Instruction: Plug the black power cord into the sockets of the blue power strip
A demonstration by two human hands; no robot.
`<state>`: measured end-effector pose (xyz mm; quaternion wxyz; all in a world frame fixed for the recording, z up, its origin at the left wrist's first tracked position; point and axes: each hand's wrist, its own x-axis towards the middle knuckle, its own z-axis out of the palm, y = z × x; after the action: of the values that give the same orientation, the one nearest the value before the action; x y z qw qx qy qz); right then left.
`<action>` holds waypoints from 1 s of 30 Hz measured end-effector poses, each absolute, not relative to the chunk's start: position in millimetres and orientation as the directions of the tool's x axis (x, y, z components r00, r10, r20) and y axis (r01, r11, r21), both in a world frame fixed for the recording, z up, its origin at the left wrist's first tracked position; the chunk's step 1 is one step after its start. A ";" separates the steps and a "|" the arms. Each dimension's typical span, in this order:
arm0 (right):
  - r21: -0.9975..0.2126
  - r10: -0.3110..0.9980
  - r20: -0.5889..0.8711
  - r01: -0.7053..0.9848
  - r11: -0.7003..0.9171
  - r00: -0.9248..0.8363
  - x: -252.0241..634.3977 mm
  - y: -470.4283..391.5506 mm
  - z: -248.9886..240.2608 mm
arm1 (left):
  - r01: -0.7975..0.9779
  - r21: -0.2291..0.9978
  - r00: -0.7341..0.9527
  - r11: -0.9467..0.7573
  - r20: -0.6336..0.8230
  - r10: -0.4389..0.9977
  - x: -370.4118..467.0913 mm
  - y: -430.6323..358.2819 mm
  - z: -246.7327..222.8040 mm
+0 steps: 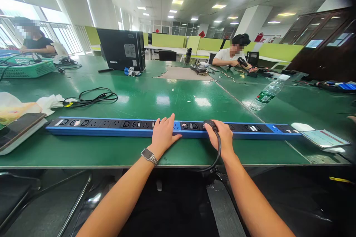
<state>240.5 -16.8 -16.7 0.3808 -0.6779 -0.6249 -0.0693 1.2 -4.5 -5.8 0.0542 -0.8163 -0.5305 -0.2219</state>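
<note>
A long blue and black power strip (94, 129) lies across the green table, sockets facing up. My left hand (163, 133) rests flat on its middle with the fingers spread, holding nothing. To the right of it, my right hand (222, 135) is closed round a black plug (210, 124) at the strip's sockets. How far the plug sits in a socket cannot be seen. From the plug a thick black cable (218, 152) curves down over the table's front edge. I wear a watch on my left wrist.
On the green table (139, 98) are a coiled black cable (97, 97), a tilted plastic bottle (269, 92), a phone (19, 129) at left, another device (325, 137) at right, a computer case (122, 50) and a green basket (30, 68). Two people sit beyond.
</note>
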 end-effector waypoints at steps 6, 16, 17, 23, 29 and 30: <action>-0.310 0.854 0.517 0.943 0.119 0.062 252.2 -13.6 -10.5 | 0.885 0.157 0.342 -0.439 0.422 0.840 1.0 -4.6 -6.7; -0.272 0.836 0.547 0.938 0.216 -0.034 259.6 -9.7 -11.6 | 0.886 0.139 0.344 -0.441 0.440 0.829 0.7 -4.3 -8.2; -0.276 0.835 0.549 0.936 0.220 -0.035 259.8 -9.6 -11.5 | 0.887 0.137 0.343 -0.440 0.442 0.829 0.6 -4.3 -8.5; -0.284 0.857 0.512 0.931 0.231 -0.056 262.7 -6.3 -10.7 | 0.891 0.128 0.345 -0.436 0.436 0.832 0.6 -4.8 -7.5; -0.284 0.856 0.508 0.919 0.274 -0.098 261.3 -4.2 -13.3 | 0.890 0.123 0.346 -0.440 0.448 0.825 0.7 -4.9 -6.8; -0.298 0.851 0.518 0.914 0.276 -0.088 260.4 -5.0 -15.7 | 0.888 0.123 0.348 -0.443 0.448 0.823 0.6 -4.9 -6.9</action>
<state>260.4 -5.0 -15.7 0.3108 -0.5994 -0.7359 -0.0505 0.6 -4.9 -6.9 0.0708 -0.8180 -0.5231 -0.2285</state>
